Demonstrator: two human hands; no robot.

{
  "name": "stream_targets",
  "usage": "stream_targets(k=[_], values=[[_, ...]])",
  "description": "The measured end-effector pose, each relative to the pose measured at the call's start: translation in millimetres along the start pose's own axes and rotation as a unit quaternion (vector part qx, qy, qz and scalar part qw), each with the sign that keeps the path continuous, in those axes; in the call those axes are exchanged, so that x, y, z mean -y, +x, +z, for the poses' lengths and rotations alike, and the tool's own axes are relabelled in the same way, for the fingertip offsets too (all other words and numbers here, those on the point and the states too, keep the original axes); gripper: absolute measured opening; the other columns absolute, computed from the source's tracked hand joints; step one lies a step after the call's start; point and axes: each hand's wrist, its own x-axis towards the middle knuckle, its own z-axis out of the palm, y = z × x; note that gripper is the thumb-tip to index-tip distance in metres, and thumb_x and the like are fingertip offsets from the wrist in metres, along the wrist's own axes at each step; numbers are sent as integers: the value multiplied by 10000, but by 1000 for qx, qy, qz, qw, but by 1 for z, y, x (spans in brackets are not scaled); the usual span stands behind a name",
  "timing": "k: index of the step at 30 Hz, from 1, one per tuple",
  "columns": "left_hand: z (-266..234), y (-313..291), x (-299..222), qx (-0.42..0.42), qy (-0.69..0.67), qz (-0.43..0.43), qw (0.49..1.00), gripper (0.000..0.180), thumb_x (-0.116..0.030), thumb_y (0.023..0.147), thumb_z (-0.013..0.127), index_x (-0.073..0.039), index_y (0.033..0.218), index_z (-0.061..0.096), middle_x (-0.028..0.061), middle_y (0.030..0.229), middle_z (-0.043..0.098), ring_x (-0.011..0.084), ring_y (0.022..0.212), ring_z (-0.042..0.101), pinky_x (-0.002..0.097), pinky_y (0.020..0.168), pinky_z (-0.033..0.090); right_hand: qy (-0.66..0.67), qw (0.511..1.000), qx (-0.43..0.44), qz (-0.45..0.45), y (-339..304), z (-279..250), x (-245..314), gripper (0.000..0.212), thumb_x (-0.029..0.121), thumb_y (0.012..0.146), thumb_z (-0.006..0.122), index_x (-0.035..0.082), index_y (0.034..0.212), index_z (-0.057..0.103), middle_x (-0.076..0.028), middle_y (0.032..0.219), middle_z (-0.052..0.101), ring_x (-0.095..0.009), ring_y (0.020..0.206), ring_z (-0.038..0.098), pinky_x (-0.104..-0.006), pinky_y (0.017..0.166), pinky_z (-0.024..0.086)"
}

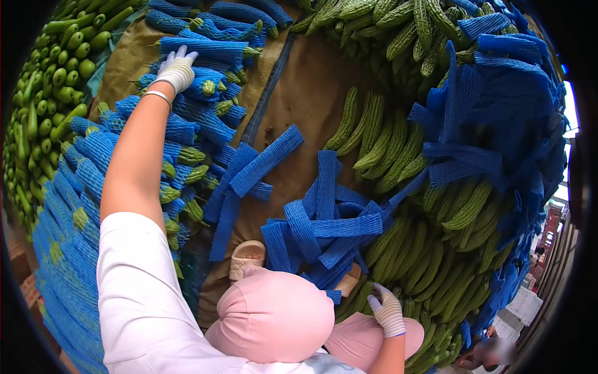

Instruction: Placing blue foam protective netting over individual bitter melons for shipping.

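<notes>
My left hand (177, 70), in a white and lilac glove, reaches far out onto the stack of bitter melons sleeved in blue foam net. Its fingers are stretched out over one netted bitter melon (208, 51) and are not wrapped round it. Close to my right knee, my right hand (389, 313), gloved the same way, hangs with thumb and fingers apart and nothing visible in them. Bare green bitter melons (423, 258) lie just beyond it. Between my feet and the piles lie loose blue foam net sleeves (336, 227), flat and crossing one another.
More bare bitter melons (380, 137) lie in the middle and at the far right. Smooth green gourds (68, 68) fill the far left. Blue netting (511, 93) is heaped at right. A brown sheet (305, 93) covers the ground. Another person (489, 354) is at lower right.
</notes>
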Motion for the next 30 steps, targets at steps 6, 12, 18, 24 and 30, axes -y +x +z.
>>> stream_targets(k=[6, 12, 18, 24, 30], values=[[-4, -12, 19, -154, -74, 142, 975, 584, 23, 748, 520, -167, 1297, 463, 158, 1418, 340, 333, 1292, 346, 378, 1078, 304, -28, 987, -4, -155, 39, 14, 54, 457, 213, 813, 594, 66, 1238, 511, -215, 1102, 586, -380, 982, 577, -382, 886, 452], [-56, -100, -58, -125, -196, 305, 924, 608, 86, 758, 461, -143, 1321, 444, 139, 1421, 345, 324, 1295, 352, 366, 1084, 288, -31, 995, 91, -9, 106, 49, 85, 768, 368, 805, 602, 120, 1431, 232, -300, 1216, 482, -413, 1135, 484, -415, 957, 406], [-108, -211, -97, -110, -336, 398, 847, 545, 107, 768, 442, -61, 1284, 479, 152, 1371, 420, 309, 1277, 395, 359, 1058, 313, 34, 975, -189, -113, 107, 74, 88, 599, 312, 789, 643, 54, 1292, 445, -245, 1202, 466, -357, 1063, 504, -400, 900, 423], [-120, -334, -161, 38, -446, 482, 754, 442, 48, 827, 503, -4, 1265, 480, 154, 1259, 508, 264, 1185, 489, 318, 1000, 369, 377, 885, -153, -226, -13, 25, 84, 208, 111, 801, 628, -20, 961, 639, -124, 1006, 575, -225, 808, 584, -302, 730, 472], [-186, -459, -228, 280, -413, 527, 688, 349, -107, 904, 554, 13, 1229, 514, 100, 1086, 599, 146, 1014, 552, 282, 909, 434, 141, 821, -282, -476, -113, 13, 55, 141, 142, 765, 650, 47, 869, 649, -125, 910, 624, -315, 804, 605, -374, 707, 488]])
